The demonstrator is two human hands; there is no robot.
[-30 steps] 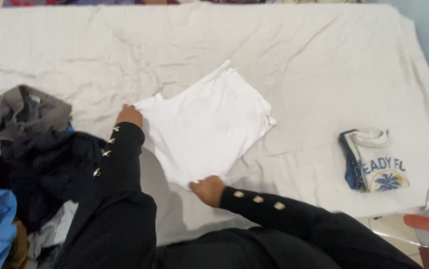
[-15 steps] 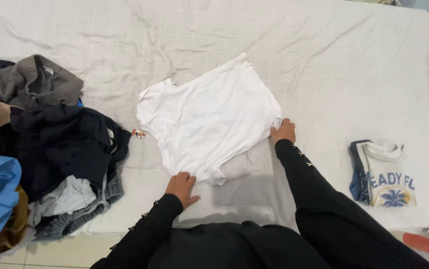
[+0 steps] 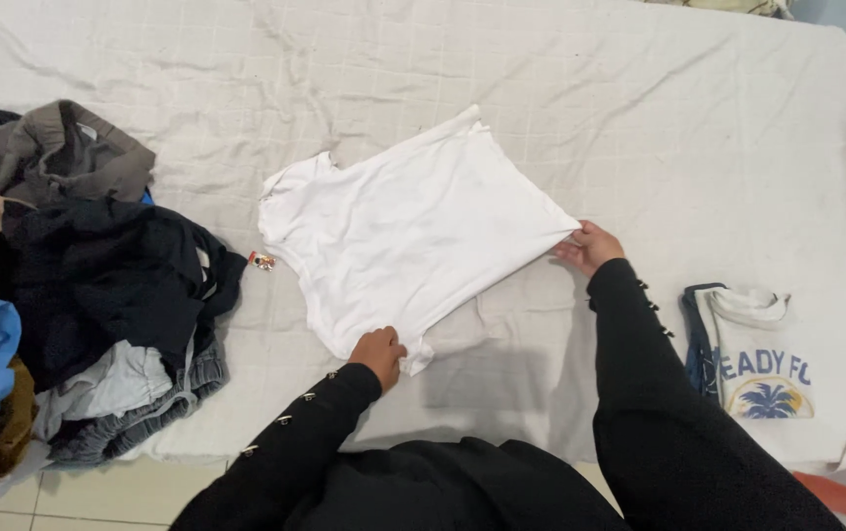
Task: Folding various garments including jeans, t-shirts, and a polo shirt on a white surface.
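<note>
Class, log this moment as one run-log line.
left hand: grips shirt bottom corner | right hand: grips shirt side edge | shirt: flat on bed | clothes pile: left

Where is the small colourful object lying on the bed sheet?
In the head view, the small colourful object lies on the white sheet, left of centre, between the pile of dark clothes and the white shirt.

- White shirt: smooth, matt cotton-like cloth.
- Bed sheet: white, matt, creased quilted fabric.
- Clothes pile: mixed soft cloth, dark and matt.
- Folded top: matt printed knit.
</note>
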